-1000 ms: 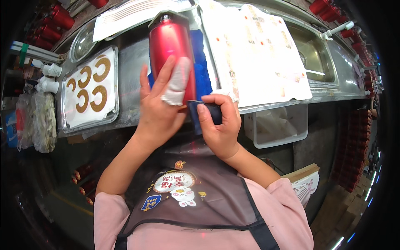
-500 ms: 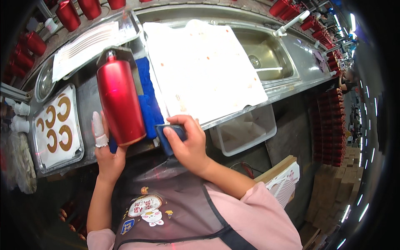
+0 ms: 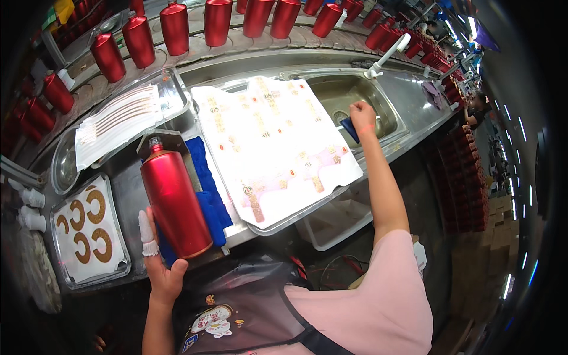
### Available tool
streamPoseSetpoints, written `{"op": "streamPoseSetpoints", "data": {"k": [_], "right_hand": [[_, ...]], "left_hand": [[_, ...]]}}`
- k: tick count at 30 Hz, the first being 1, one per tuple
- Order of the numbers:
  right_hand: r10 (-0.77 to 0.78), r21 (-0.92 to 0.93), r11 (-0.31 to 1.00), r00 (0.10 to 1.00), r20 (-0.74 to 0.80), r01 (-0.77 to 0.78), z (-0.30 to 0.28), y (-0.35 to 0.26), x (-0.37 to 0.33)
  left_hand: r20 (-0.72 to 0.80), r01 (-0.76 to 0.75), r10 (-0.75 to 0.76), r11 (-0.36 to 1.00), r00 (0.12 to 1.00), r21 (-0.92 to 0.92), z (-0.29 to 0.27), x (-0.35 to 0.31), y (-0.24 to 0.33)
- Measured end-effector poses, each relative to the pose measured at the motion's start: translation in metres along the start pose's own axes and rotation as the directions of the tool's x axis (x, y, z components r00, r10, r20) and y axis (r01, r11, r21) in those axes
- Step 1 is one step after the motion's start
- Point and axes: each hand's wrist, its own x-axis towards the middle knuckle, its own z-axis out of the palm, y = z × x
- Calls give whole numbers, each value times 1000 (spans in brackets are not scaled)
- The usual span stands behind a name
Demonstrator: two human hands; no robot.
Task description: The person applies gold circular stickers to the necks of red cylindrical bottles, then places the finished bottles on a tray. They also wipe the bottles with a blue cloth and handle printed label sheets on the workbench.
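Right hand has moved over sink, fingers clutching blue pad; left hand spread beside bottle.

Pink short-sleeved top; dark brown apron, black strap, cartoon print; hands: left wears white finger cot.

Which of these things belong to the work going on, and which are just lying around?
Seemingly in use:
red bottle, with the left hand close against its side
dark blue tool, held in the right hand
blue cloth, seemingly under the bottle

Probably just lying around:
purple cloth, far right
clear bin, lower down
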Motion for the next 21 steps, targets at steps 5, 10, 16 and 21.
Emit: {"op": "streamPoseSetpoints", "data": {"k": [5,10,16,21], "right_hand": [[331,-342,920,850,411,-193,10,43,20],[138,256,686,467,874,-681,-19,-26,20],[-135,78,991,842,523,111,5,-101,3],[37,125,974,682,731,-187,19,-75,22]], "left_hand": [[-29,57,-58,997,998,-44,1,4,-2],[-48,100,-101,995,994,-20,2,6,-2],[-38,127,-129,991,991,-40,2,10,-2],[-26,102,-104,993,994,-55,0,8,2]]}}
